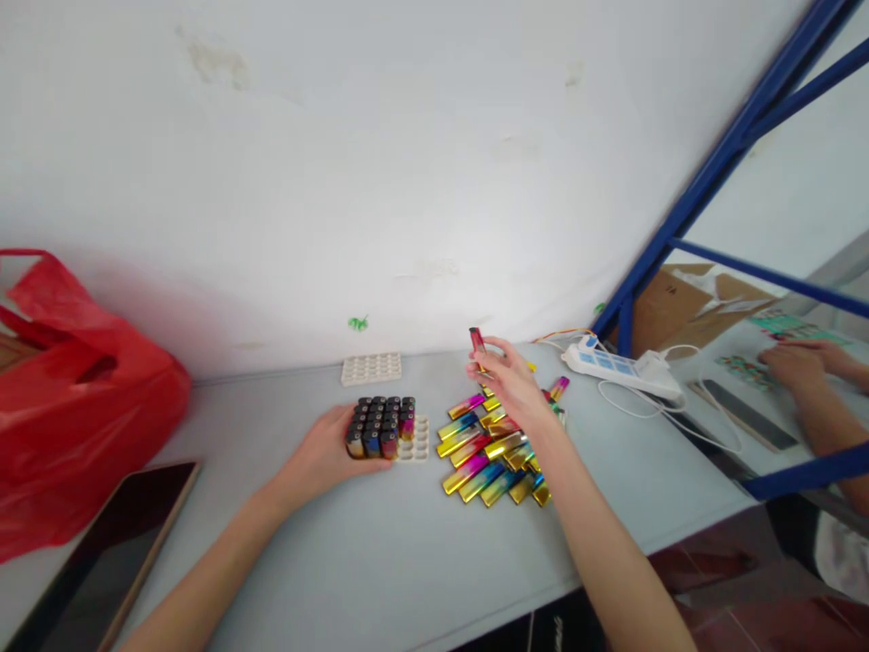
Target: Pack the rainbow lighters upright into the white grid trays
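Note:
Several lighters [372,426] with black tops stand upright in a white tray [422,441], whose right-hand holes show bare. My left hand [332,444] is closed around the left side of this block, its thumb along the front and its other fingers partly hidden behind. Above the far side of a loose pile, my right hand [506,376] pinches one red and gold lighter [478,340], held up near vertical. In the pile, shiny lighters [482,453] in gold, pink, blue and red lie flat and overlapping, partly covered by my right forearm.
Against the wall lies a second white tray [371,369]. A red plastic bag [88,389] and a phone [112,561] are on the left. To the right are a power strip [621,369] with cables and a blue metal frame [679,217]. Beyond it, another person's hands [801,362] are at a table.

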{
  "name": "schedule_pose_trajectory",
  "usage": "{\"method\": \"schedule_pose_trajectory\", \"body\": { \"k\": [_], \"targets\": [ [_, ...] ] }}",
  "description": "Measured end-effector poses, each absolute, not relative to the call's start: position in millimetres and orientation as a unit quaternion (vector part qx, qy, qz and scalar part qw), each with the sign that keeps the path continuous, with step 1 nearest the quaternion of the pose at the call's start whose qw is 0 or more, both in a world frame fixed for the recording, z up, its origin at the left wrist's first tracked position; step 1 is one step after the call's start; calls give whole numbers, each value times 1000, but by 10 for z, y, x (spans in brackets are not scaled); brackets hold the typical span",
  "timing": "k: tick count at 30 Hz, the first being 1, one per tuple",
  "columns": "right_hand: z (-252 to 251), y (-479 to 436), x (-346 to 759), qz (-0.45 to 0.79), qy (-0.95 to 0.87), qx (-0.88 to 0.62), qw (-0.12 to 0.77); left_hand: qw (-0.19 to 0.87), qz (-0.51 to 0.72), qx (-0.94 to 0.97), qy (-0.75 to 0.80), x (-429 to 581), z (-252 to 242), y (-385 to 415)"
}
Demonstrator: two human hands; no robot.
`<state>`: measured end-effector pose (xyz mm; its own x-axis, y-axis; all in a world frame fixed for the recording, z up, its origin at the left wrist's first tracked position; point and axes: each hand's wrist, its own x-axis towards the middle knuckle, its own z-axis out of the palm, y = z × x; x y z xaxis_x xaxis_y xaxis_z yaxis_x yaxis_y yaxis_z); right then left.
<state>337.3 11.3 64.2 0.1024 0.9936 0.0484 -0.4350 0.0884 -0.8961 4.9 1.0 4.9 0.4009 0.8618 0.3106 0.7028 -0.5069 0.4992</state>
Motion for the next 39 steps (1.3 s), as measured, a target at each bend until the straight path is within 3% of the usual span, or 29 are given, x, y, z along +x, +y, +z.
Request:
{"method": "schedule_pose_trajectory", "body": {
  "k": [6,16,25,39],
  "targets": [
    [478,-95,2980,606,-461,-375,528,145,263,832,466,55,61,-6],
    [415,-218,2735,599,-480,-378,517,151,270,826,471,44,32,0],
    [341,-243,2730,395,-582,-517,487,152,265,825,475,17,0,38],
    [348,-267,2716,302,-606,-554,484,146,267,828,471,34,16,30]
  ]
}}
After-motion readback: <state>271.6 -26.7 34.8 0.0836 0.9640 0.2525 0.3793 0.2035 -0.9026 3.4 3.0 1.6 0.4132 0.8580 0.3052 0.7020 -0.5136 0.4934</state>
